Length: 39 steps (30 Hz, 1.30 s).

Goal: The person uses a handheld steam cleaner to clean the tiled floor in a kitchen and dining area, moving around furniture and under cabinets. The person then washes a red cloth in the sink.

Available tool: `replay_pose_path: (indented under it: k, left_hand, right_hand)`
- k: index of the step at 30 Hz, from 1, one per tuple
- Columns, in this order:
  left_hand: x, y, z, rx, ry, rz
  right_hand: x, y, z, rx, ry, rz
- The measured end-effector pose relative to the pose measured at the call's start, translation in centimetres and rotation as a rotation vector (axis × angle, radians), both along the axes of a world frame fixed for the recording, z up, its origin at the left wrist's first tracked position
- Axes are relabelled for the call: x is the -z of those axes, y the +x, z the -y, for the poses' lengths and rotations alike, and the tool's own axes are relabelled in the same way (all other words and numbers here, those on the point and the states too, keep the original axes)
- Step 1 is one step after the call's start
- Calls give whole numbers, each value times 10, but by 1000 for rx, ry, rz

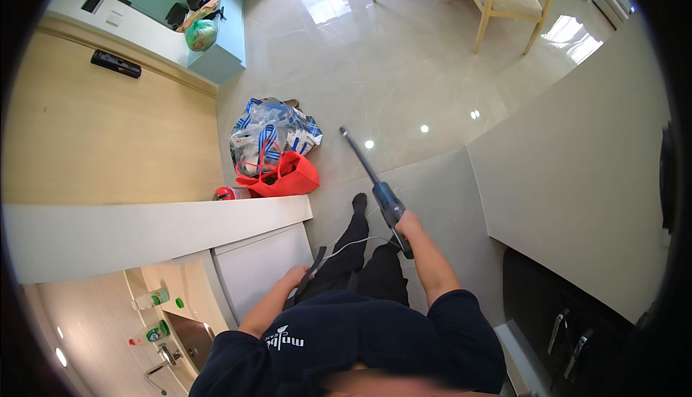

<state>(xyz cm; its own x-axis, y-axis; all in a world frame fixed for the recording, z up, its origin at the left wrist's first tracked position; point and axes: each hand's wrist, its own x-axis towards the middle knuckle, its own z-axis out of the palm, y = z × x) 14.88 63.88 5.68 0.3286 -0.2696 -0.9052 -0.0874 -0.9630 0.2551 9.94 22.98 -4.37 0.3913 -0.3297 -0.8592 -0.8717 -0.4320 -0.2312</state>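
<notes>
My right hand [409, 224] is closed round the handle of a dark cordless vacuum cleaner [388, 201]. Its narrow nozzle points ahead and to the left, above the tiled floor. Down by my left hip, my left hand [297, 275] is beside a dark strap [319, 259]; whether the fingers grip it I cannot tell. A thin pale cable [354, 242] runs across my legs towards the cleaner. Ahead on the left, a red fabric bag [292, 175] stands against a blue patterned bag [303, 127] with clear plastic on it.
A white-edged counter with a sink [192, 335], tap and bottles is at my left. Beside the red bag stands a fire extinguisher [232, 193]. A wooden door [113, 132] is further left, wooden chairs [505, 2] stand ahead, and a large pale panel [573, 164] rises at the right.
</notes>
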Motion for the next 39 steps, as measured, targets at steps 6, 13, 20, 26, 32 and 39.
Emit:
replay_pose_path:
  k: [6,13,20,26,32,39]
  left_hand:
    - [2,15,4,63,10,63]
    - [10,26,-3,18,-2,50]
    - [22,36,16,169,-80,203]
    - [25,39,20,177,-51,183]
    - [16,58,28,125,14,107]
    - [34,82,43,138,14,41]
  right_hand:
    - [-26,-5,-34,-233,8,82]
    - [-10,-8,-25,-112,-27,67]
    - [8,-108,76,391,-200,-4]
    - [-7,-78,120,619,-93,-1]
    - [10,-25,83,474,-65,29]
    - [8,-26,87,140,-239,161]
